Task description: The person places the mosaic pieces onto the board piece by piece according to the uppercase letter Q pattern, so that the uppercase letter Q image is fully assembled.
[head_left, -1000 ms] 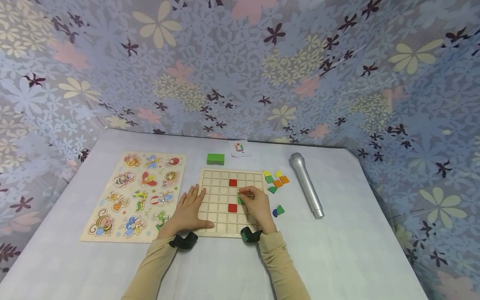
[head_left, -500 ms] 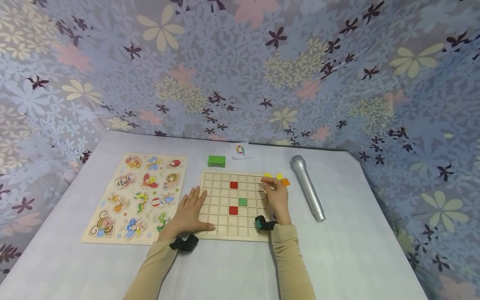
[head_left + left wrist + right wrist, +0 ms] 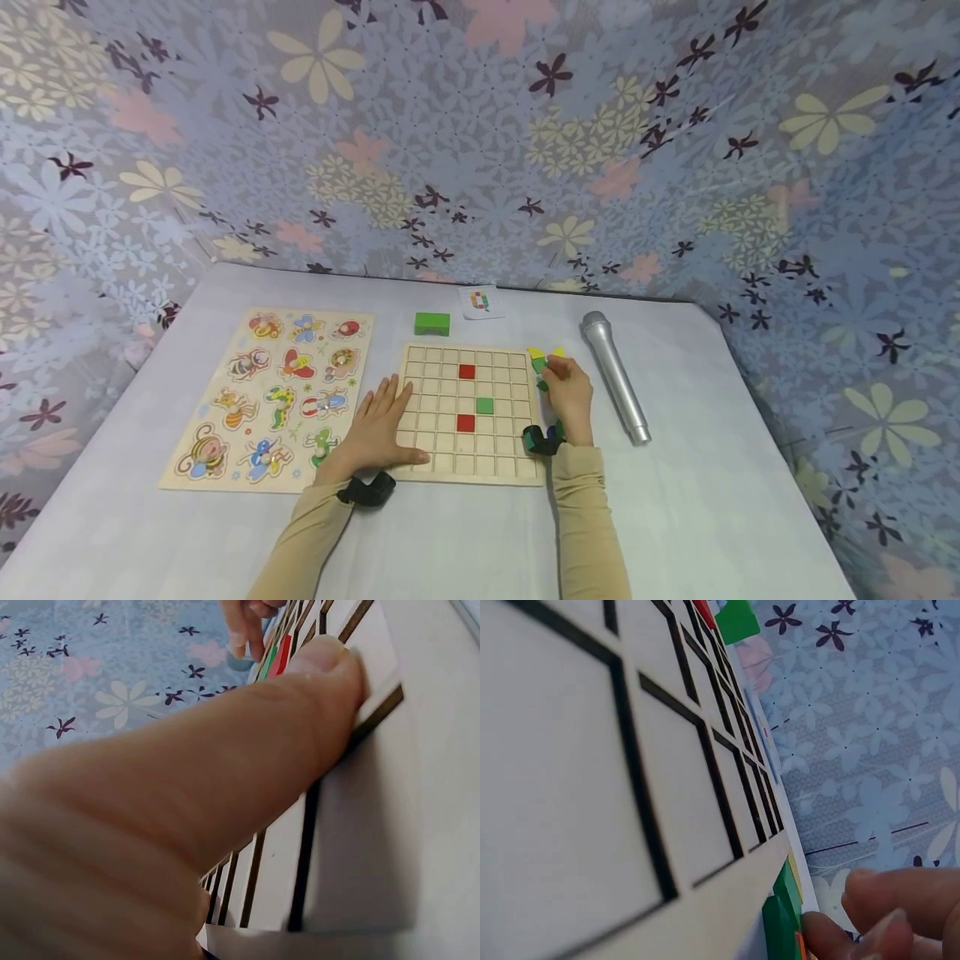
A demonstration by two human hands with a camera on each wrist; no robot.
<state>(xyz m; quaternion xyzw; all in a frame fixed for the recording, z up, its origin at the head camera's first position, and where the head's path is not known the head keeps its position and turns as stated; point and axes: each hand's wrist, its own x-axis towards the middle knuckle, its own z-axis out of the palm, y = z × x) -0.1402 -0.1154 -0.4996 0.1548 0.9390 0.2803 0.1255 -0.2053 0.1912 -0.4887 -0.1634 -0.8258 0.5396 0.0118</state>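
Observation:
A wooden grid board [image 3: 435,467] holds two red square tiles, one farther [image 3: 467,372] and one nearer [image 3: 466,423], plus a green square tile [image 3: 485,406]. My left hand [image 3: 373,433] lies spread on the board's left edge; in the left wrist view its thumb [image 3: 225,742] presses on the board's cells. My right hand [image 3: 570,396] is just past the board's right edge, bent fingers low over the loose pieces. Yellow [image 3: 536,353] and green [image 3: 538,365] pieces show beside its fingertips. Whether anything is pinched there is hidden. The right wrist view shows an orange edge [image 3: 801,945] beside the fingers.
An insect peg puzzle [image 3: 240,433] lies left of the board. Behind the board are a green block [image 3: 432,324] and a card with a coloured pattern [image 3: 481,302]. On the right lies a silver microphone [image 3: 617,379]. Patterned cloth [image 3: 480,167] hangs behind the table.
My right hand has left the green tile on the board and moved right to the loose pieces, now covering the orange ones. The left hand has stayed in place.

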